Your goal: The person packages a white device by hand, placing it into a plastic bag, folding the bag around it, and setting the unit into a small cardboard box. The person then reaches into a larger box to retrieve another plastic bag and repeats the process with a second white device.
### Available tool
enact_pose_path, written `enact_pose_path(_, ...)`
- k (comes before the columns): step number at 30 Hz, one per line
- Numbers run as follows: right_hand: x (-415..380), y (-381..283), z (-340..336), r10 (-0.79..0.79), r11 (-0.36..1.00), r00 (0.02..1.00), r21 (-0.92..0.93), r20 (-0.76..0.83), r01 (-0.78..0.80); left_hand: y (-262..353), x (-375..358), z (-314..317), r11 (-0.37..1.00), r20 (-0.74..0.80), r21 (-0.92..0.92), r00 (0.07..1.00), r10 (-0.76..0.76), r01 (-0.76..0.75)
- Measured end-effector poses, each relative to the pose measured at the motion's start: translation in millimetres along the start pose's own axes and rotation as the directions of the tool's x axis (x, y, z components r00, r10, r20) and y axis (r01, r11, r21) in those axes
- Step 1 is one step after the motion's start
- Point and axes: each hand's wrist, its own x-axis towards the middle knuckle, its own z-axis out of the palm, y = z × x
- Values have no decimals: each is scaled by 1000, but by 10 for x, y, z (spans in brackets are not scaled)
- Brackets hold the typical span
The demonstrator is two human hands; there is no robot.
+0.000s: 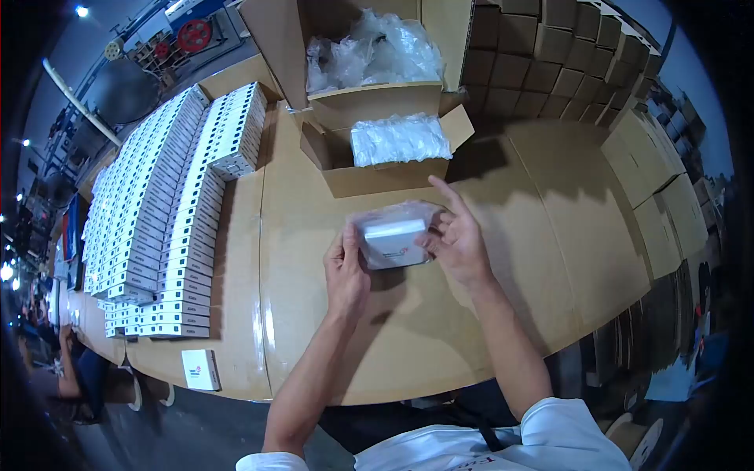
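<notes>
Both my hands hold a small white box (391, 238) wrapped in a clear plastic bag, just above the cardboard-covered table (503, 235). My left hand (345, 267) grips its left side with the thumb along the edge. On the right side, my right hand (455, 235) pinches the bag, its index finger stretched out toward the far end.
An open carton (369, 177) with bagged items sits right behind the box, a bigger open carton (275, 39) of plastic bags behind that. Rows of white boxes (169, 204) cover the table's left. One white box (201, 369) lies at the near-left edge. Flat cardboard stacks (542, 63) stand far right.
</notes>
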Motion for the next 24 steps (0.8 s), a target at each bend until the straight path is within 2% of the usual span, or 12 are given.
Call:
enact_pose_path(1,-6,27,9,-11,998,999,-56,43,13,-15,20,-29,999,11,-46,1000,-4,4)
enact_pose_path(2,-27,34,24,41,997,999,-68,21,-39,-25,39,-54,996,23,-91,1000,-8,10)
enact_pose_path(5,3,164,-97,141,983,988,-127,64,-132,156,5,151,999,58,-40,998,9,-6)
enact_pose_path(6,-10,142,-97,197,975,980,-110,35,-192,196,1,116,998,101,63,995,-7,0)
enact_pose_path(9,-13,102,-165,192,966,972,-203,137,-162,363,-82,116,905,144,414,975,-169,95)
enact_pose_path(10,-15,110,-190,124,980,975,-179,184,-91,399,-86,137,926,130,361,978,-165,108)
enact_pose_path(13,-17,-46,-219,132,962,965,-263,229,-69,389,56,-58,849,366,465,928,72,-250)
enact_pose_path(14,-22,-67,-201,164,953,971,-281,176,-110,377,48,-79,833,341,484,935,102,-267)
enact_pose_path(16,-47,-76,-145,226,931,972,-309,69,-195,348,20,-69,859,244,473,966,88,-198)
enact_pose_path(19,-75,83,-116,116,947,993,-300,-19,-117,193,15,-10,921,126,350,983,136,-173)
enact_pose_path(22,-62,171,-87,103,983,991,-145,-81,-114,159,-6,45,956,39,275,995,96,-103)
enact_pose_path(24,-56,68,9,-74,988,992,-146,-103,58,209,-13,84,963,15,267,999,43,-46)
